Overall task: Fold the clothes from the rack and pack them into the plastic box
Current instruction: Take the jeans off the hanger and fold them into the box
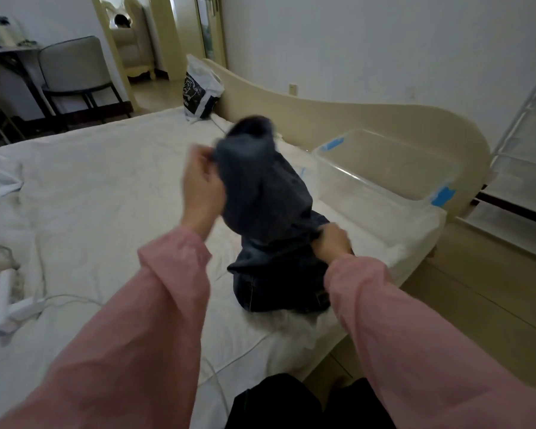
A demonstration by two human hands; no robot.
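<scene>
Left grip point(203, 187): left of the plastic box point(372, 181), pinching the dark jeans point(260, 199) at the top.
Right grip point(331, 239): nearer the box, clamped on their lower folds.
Risk: the thin pinch may slip, and the bunched denim would then sprawl over the bed point(106, 196).
Writing: bag point(201, 91), far left of the box, has a print too blurred to read.

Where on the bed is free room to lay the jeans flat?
The widest bare sheet lies left of the jeans, between the printed bag and the white corded device. It is crowded on the right: the plastic box takes the strip beside the headboard.
</scene>
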